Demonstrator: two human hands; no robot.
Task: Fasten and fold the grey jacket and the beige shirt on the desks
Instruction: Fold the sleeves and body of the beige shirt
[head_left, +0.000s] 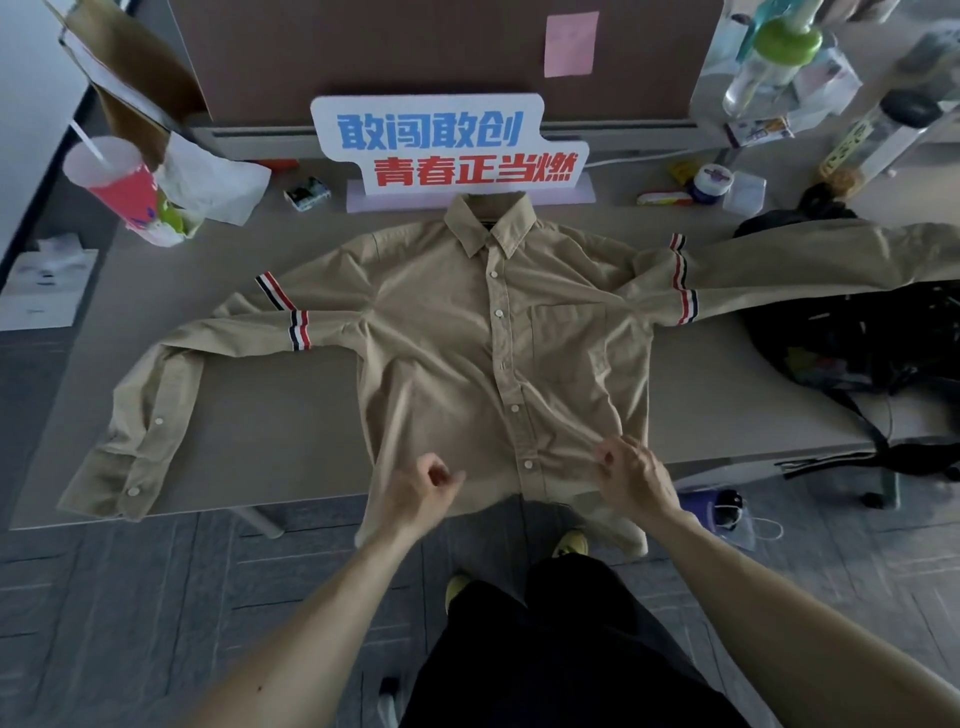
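Beige shirt (441, 364) lay face up on the worktop (280, 426), its collar against the slogan sign (447, 145) and its hem hanging over the near edge towards you. The placket appeared buttoned down to the lowest button (528, 464). The grey jacket was not in view.

Your right hand (631, 470) pinched the cloth just right of that button, and creases ran from the fingers up across the front. Your left hand (423, 480) was over the lower front with its fingers curled. Whether they held any cloth could not be told.

Findings, as judgement:
- The pull from your right hand was skewing the front panel. A fold made over those creases would likely set crooked.
- The overhanging hem put weight off the edge. A tug towards you could drag the whole shirt off the worktop.
- The sleeve on your right (779, 270) lay across the black backpack (841, 343). It could catch on a strap when drawn in.
- The sleeve on your left (171, 374) lay apart from the drink cup (111, 182). A wide sweep could still knock the cup over.
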